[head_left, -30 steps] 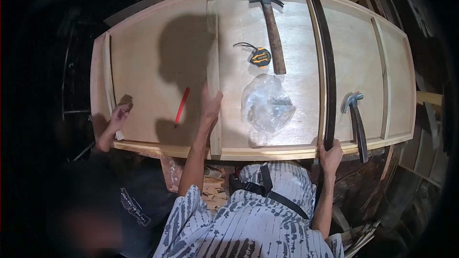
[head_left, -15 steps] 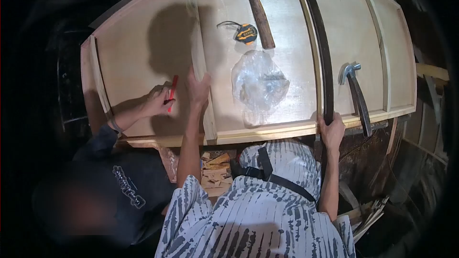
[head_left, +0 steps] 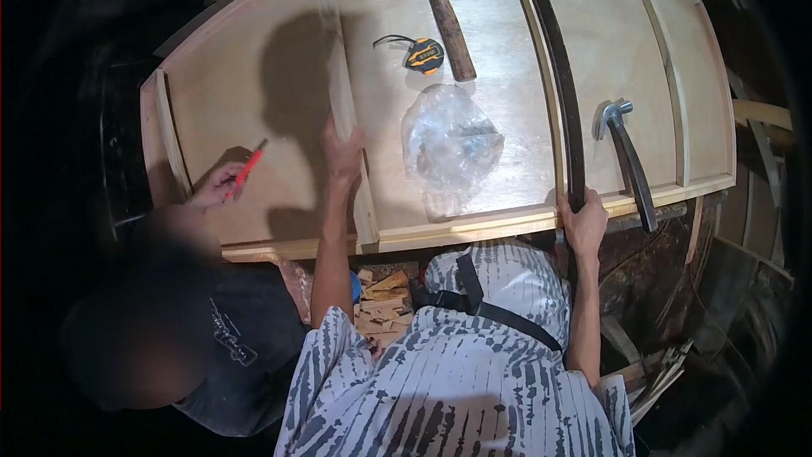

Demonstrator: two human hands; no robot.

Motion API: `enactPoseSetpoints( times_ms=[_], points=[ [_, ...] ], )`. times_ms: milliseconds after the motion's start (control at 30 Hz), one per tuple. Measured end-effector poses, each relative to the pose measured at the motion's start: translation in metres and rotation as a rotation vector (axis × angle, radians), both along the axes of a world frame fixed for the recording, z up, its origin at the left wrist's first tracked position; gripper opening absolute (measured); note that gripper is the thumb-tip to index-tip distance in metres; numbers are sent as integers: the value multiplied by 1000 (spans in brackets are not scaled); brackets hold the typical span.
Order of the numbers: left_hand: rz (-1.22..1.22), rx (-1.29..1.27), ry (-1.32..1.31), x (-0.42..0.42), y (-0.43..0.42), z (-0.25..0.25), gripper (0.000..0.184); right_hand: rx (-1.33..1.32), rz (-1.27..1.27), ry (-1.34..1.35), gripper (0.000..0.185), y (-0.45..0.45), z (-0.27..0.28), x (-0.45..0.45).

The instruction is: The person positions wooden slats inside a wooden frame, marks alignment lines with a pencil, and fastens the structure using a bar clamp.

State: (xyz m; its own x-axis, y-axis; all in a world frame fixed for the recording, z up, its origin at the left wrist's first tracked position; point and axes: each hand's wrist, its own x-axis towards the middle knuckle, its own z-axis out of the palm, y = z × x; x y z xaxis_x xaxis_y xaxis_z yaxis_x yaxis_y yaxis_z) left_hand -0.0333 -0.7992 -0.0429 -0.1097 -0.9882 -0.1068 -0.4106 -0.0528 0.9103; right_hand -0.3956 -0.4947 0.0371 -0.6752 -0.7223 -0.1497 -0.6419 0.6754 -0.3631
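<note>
My left hand (head_left: 342,151) is wrapped round a pale wooden crosspiece (head_left: 337,72) of a large framed panel (head_left: 254,118). My right hand (head_left: 584,220) grips the lower end of a long dark bar (head_left: 564,76), at the panel's near edge, beside another pale crosspiece (head_left: 545,59). Between my hands lie a clear plastic bag (head_left: 452,140), a black and orange tape measure (head_left: 423,56) and a hammer (head_left: 446,21) with a wooden handle. A second hammer (head_left: 630,161) rests right of the dark bar, its handle over the near edge.
At the left a co-worker in a dark shirt (head_left: 254,355) holds a red pencil (head_left: 245,171) over the panel in one hand (head_left: 218,185). Wood scraps (head_left: 385,300) lie below the near edge. Thin wood strips (head_left: 664,381) are at the lower right.
The co-worker's hand has picked up the red pencil and moved back left with it. The panel sits higher in view, as the camera has shifted. Both my hands keep their holds.
</note>
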Motion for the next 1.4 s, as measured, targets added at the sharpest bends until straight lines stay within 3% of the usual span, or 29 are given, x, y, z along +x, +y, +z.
enactPoseSetpoints(
  times_ms=[133,300,500,533,633,733,800,967,1033,1067,1167,1267,1300,1367,1400],
  points=[
    [3,95,-37,-6,2,19,51,79,-27,-31,44,-4,5,1],
    [30,105,8,-4,-4,-10,53,20,-17,60,43,4,-16,-5],
    [117,163,69,7,8,-25,55,14,-49,32,44,-3,3,6],
    [124,154,53,13,5,-14,55,110,-54,10,50,-4,6,5],
    [179,118,-49,20,3,49,62,74,-108,-94,45,-11,22,10],
    [265,134,-243,66,-11,38,68,19,-82,-57,43,-5,10,6],
    [350,24,-445,112,-19,4,69,-41,-28,-44,41,-1,8,2],
    [297,86,-490,213,-21,6,63,-17,-73,-43,42,-1,8,-5],
    [400,89,-242,237,-9,30,58,-1,-83,-83,42,-5,6,-6],
    [416,79,-249,249,-10,39,58,43,-91,-138,40,-10,17,-6],
    [463,194,-458,291,1,53,54,2,-125,-168,41,-8,3,-11],
    [545,251,-751,309,5,41,53,-29,-116,-120,40,-9,0,-16],
    [544,245,-740,308,4,29,53,-38,-118,-112,40,-9,-3,-17],
    [612,-46,-1272,283,11,36,56,27,-105,-164,40,-15,12,-19],
    [599,-33,-1271,282,5,36,56,42,-110,-157,40,-16,9,-20]
  ],
)
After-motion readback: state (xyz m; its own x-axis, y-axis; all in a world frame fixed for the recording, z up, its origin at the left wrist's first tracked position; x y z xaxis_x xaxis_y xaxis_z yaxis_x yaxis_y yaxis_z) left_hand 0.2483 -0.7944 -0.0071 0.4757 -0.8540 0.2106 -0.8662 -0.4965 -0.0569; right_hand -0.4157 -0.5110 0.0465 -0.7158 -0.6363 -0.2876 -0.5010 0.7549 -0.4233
